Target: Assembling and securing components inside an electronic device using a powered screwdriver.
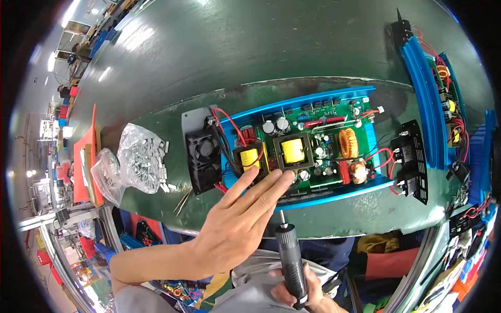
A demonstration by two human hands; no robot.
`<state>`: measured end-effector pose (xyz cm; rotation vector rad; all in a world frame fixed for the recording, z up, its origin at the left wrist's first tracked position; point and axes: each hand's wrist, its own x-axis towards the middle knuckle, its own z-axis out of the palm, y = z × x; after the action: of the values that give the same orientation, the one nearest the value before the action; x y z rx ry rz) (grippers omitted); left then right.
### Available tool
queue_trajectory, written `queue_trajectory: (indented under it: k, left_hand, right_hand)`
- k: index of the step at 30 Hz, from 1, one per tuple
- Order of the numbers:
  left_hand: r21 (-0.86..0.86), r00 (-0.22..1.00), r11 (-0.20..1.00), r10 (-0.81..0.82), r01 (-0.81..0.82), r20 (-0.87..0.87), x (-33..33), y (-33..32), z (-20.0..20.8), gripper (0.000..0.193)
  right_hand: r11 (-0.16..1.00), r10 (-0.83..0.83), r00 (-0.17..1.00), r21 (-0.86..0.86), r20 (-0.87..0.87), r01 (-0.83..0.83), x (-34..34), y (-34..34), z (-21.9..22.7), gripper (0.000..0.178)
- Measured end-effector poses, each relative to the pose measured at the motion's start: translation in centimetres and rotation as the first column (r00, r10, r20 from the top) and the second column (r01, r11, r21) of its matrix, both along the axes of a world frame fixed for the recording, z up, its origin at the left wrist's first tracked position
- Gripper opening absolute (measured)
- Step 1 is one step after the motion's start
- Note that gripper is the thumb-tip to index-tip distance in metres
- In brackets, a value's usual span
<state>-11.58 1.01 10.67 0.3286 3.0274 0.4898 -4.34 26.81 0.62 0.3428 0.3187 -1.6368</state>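
My left hand (235, 229) is stretched out flat, its fingertips over the near edge of a blue metal housing (292, 201). Inside that housing sits a green circuit board (329, 141) with yellow-wound transformers (293, 151) and a copper coil (348, 143). A black fan (203, 148) on an end panel stands at its left, joined by red and black wires. At the right, a black slotted end plate (412, 161) hangs on red wires. Low in front of me, my right hand (313, 292) is wrapped round a black electric screwdriver (291, 255), its bit pointing up toward the housing.
On the green bench (292, 57), a clear bag of small metal parts (141, 159) lies at left, beside tweezers (182, 202) and an orange folder (86, 161). Another blue housing with its board (430, 104) stands at far right. Crowded shelves lie below the bench edge.
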Motion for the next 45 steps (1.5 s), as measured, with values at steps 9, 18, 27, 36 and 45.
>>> queue_trajectory:
  k: [9,18,27,36,45]
  left_hand:
    - [-0.12,0.924,0.992,-0.074,0.031,-0.375,-9.3,-4.9,2.8,0.022]
    - [-0.217,0.915,0.947,-0.143,0.237,0.376,-17.1,-6.9,1.9,0.053]
    - [-0.092,0.888,0.996,0.037,0.006,0.458,-16.0,-9.1,1.3,0.058]
    - [0.459,0.729,0.644,0.235,-0.613,0.643,-8.0,-4.5,-0.4,0.053]
    - [0.616,0.615,-0.017,0.051,-0.787,0.787,0.1,4.1,-4.1,0.055]
  right_hand:
    - [0.771,0.38,0.538,0.579,-0.753,0.265,1.3,5.8,-1.2,0.083]
    - [0.522,0.026,0.619,0.539,-0.785,0.661,0.5,8.7,-1.3,0.07]
    - [0.459,0.075,0.535,0.505,-0.842,0.731,-2.5,9.9,-0.8,0.074]
    - [0.291,0.572,0.259,0.488,-0.778,0.823,-10.4,10.2,4.8,0.033]
    - [0.38,0.891,-0.35,0.053,-0.289,0.924,-16.1,8.5,8.5,0.033]
